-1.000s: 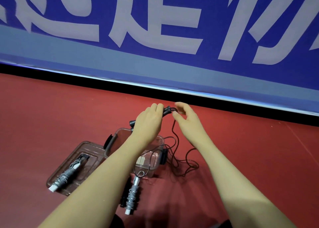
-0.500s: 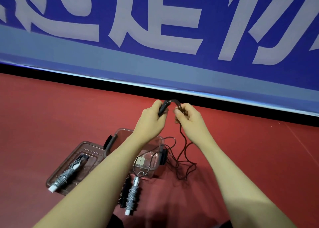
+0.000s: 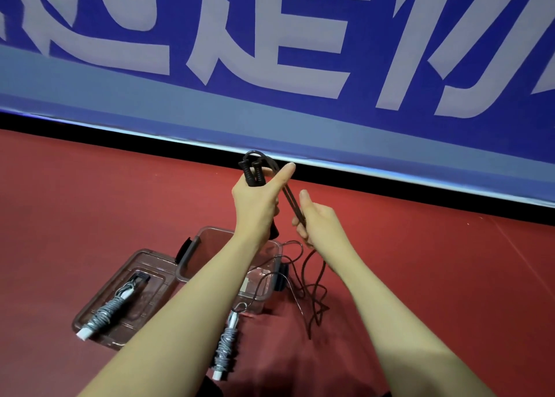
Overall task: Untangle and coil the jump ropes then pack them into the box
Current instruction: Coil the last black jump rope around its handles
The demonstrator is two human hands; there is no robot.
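My left hand [image 3: 255,201] grips the two black handles [image 3: 252,172] of a black jump rope, held upright side by side above the box. My right hand [image 3: 315,219] grips the doubled black cord just below the handles. The rest of the black cord [image 3: 312,294] hangs down in loose loops onto the red floor to the right of the box. The clear plastic box [image 3: 192,255] stands open under my left forearm. One coiled grey rope with white handles [image 3: 108,309] lies on the box lid [image 3: 99,336]. Another coiled grey rope [image 3: 225,348] lies in front of the box.
A blue banner with large white characters [image 3: 270,51] runs across the back, with a black strip along its base. Red floor [image 3: 450,276] stretches to both sides of the box.
My left hand has risen and turned the black handles upright. My right hand has slid down from the handles along the cord, pulling the doubled cord taut; the loose loops have lifted.
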